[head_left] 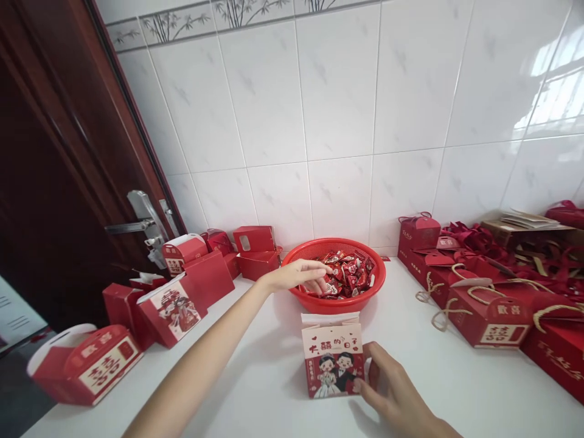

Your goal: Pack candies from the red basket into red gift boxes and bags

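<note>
My left hand (305, 275) hovers over the left part of a red plastic basket (337, 304), its fingers loosely stretched and apart. Inside the basket lies a heap of wrapped candies (349, 274), mostly red; some near my fingertips are partly hidden. In front of the basket, a red and cream candy box (334, 365) printed with a cartoon couple stands upright on the white table (260, 377), its top flaps raised. My right hand (392, 386) grips that box at its right side, thumb on the front face and fingers behind the edge.
Several red boxes (176, 310) stand on the left, some with rounded tops (109, 365). On the right are red boxes with rope handles (488, 316), and a cardboard carton (524, 234) with red ribbons. A tiled wall (337, 121) rises behind; a dark wooden door (68, 152) is at left.
</note>
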The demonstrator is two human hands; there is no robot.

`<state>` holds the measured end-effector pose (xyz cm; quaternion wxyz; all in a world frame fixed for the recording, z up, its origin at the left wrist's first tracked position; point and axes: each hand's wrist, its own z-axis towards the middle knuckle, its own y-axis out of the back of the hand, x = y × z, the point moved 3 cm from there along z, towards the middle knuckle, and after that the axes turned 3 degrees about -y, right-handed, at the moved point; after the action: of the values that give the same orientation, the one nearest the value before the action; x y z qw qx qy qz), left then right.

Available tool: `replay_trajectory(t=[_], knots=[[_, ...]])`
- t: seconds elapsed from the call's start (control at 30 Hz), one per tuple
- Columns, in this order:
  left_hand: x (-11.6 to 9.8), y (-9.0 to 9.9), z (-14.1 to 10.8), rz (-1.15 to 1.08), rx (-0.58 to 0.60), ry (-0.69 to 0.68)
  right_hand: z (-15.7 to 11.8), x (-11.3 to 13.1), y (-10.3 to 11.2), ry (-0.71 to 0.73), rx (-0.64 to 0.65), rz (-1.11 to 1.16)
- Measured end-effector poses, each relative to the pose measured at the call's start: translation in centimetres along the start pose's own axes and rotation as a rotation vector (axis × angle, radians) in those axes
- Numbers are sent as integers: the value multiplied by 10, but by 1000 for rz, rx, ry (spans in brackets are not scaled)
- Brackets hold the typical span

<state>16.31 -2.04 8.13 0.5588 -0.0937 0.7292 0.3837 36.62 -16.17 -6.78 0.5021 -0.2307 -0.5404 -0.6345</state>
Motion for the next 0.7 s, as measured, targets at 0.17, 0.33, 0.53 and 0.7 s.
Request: replay_trajectory(t=[0.17,0.33,0.53,0.7], knots=[[22,4,53,574,-98,54,-1,0,6,-3,-32,66],[43,-11,82,882,39,154,-4,3,19,34,-99,31],[52,-12,81,776,-76,112,-2,1,25,-43,-105,24],[54,-5,82,704,-226,73,-1,0,26,-126,-93,40]])
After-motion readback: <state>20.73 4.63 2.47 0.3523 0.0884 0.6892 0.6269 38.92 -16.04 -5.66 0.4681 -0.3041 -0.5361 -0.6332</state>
